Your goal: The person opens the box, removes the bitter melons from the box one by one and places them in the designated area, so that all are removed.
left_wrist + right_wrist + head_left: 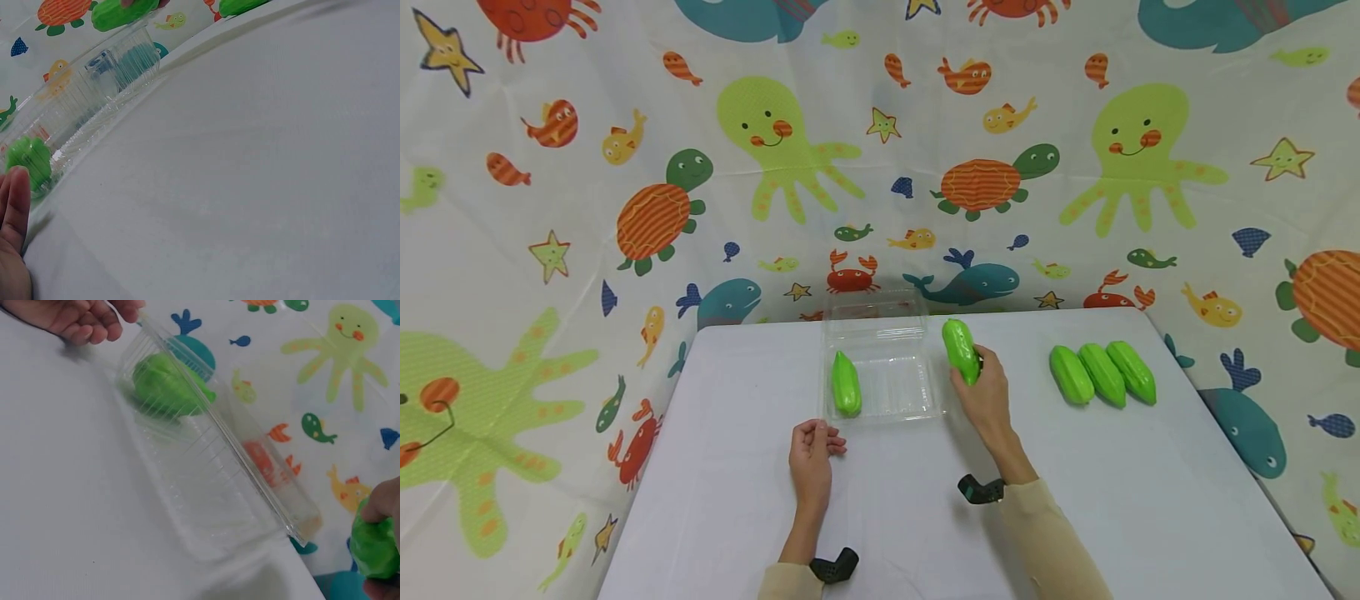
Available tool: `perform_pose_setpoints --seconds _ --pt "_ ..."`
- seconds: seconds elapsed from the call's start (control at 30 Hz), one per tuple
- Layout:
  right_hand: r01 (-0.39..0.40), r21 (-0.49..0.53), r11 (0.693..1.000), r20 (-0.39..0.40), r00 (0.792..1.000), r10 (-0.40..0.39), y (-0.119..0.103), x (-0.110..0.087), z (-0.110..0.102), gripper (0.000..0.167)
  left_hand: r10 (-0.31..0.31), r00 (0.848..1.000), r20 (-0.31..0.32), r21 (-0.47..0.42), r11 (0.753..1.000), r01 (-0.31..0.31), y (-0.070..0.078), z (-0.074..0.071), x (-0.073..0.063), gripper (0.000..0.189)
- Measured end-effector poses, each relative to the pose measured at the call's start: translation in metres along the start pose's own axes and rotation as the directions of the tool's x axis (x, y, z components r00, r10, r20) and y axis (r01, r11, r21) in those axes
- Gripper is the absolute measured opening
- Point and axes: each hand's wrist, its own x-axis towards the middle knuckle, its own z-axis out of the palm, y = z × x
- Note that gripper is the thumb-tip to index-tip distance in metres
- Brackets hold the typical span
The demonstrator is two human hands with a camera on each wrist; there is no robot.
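A clear plastic box [891, 379] with its lid [874, 321] raised stands at the table's back edge. Along its left side lies one glossy green, ridged cucumber [846, 387], probably a toy. My left hand [812, 450] is at the box's front left corner, thumb and finger pinching the rim; the other fingers curl loosely. Right of the box, above the table, my right hand [985, 392] grips a second green cucumber [958, 346], seen also in the right wrist view as a green cucumber [372, 547] under the fingers.
Several green cucumbers [1103, 373] lie side by side on the right of the white table [737, 483]. A white cloth with printed sea animals [880, 183] hangs behind the table. Each wrist wears a black device [981, 490].
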Motion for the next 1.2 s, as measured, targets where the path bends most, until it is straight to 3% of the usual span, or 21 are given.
perform_pose_setpoints --seconds 1.2 --pt "-0.124 -0.056 0.991 -0.007 0.992 0.124 0.047 0.004 -0.029 0.057 -0.014 1.0 -0.005 -0.003 1.0 0.014 -0.003 0.0 0.001 0.03"
